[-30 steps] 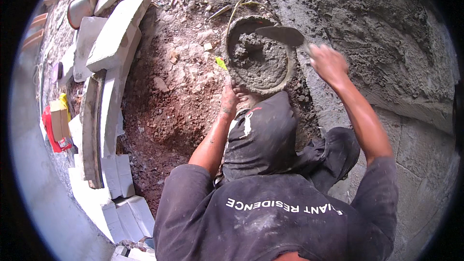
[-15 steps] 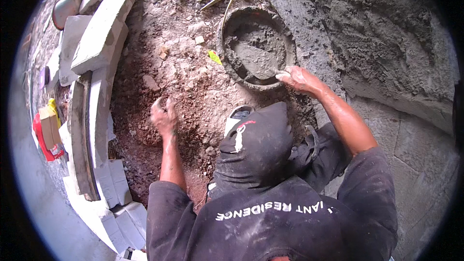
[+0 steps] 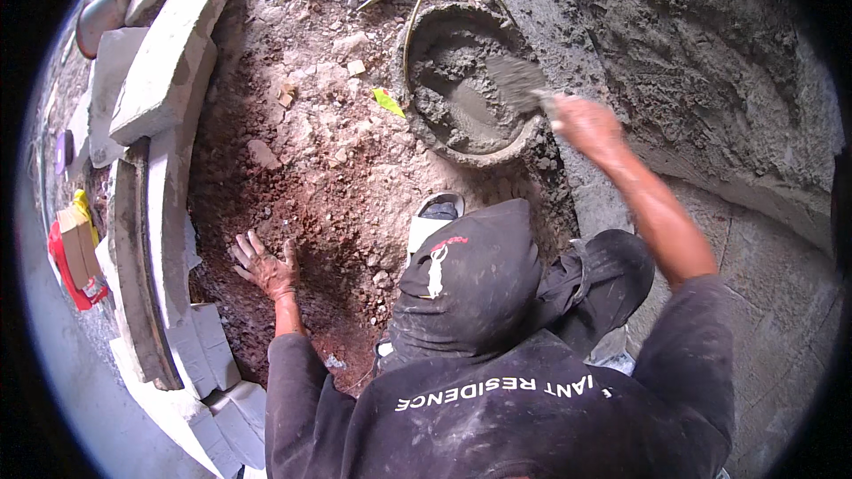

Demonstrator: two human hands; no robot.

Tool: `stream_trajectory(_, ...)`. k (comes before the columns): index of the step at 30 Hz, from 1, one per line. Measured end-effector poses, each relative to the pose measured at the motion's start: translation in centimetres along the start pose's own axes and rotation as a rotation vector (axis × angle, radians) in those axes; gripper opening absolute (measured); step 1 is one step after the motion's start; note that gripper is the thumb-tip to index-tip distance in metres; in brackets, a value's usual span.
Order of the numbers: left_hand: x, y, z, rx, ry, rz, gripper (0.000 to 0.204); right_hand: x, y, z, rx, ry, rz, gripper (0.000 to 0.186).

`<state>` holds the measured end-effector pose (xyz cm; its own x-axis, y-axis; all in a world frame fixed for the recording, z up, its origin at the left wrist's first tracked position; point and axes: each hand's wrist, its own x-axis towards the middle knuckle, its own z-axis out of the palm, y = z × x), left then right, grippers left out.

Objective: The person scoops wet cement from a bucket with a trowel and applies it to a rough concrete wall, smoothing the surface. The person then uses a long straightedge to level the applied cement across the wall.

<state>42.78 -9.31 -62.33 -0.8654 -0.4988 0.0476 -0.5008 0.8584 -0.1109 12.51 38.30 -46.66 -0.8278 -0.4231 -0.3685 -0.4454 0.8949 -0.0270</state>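
My right hand grips a trowel by its handle, the blade lying in wet grey mortar inside a round bucket with a thin arched handle. Down to the left, my left hand is spread open with palm toward the reddish, stony soil, apparently resting on it. Below the bucket are my sandalled foot and my dark-clothed knees, smudged with grey dust.
White blocks and a long grey channel piece line the left, with metal cylinders, a red bag and cardboard beyond. A rough mortar-covered surface fills the right. A yellow-green scrap lies beside the bucket.
My left hand has left the bucket's near side, moving down-left onto the soil, fingers spread. My right hand dipped the trowel into the mortar, then shifted slightly up and right.
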Motion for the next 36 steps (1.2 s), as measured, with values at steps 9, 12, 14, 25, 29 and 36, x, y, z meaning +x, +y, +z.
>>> stream_trajectory(9,0.1,-0.5,-0.3,0.074,-0.068,-0.024,0.084,-0.9,-5.4,3.4,0.637,-0.097,0.122,0.029)
stream_trajectory(12,0.9,-0.3,-0.8,0.092,-0.051,0.020,0.081,-3.2,-4.4,1.9,0.549,-0.062,0.106,0.030)
stream_trajectory(14,0.9,-0.7,-0.7,0.030,0.113,0.125,0.080,-4.2,-2.8,1.5,0.491,-0.061,0.202,0.032)
stream_trajectory(25,0.9,0.8,-1.6,0.280,-0.296,-0.060,0.084,-18.5,7.4,-3.9,0.213,0.035,0.273,0.036)
stream_trajectory(29,0.9,0.1,-3.2,0.279,-0.361,-0.090,0.085,-22.8,7.3,-13.5,0.258,0.034,0.117,0.037)
stream_trajectory(36,4.5,0.3,-1.9,0.132,-0.599,-0.128,0.088,-29.0,16.3,-16.2,0.900,0.107,0.501,0.036)
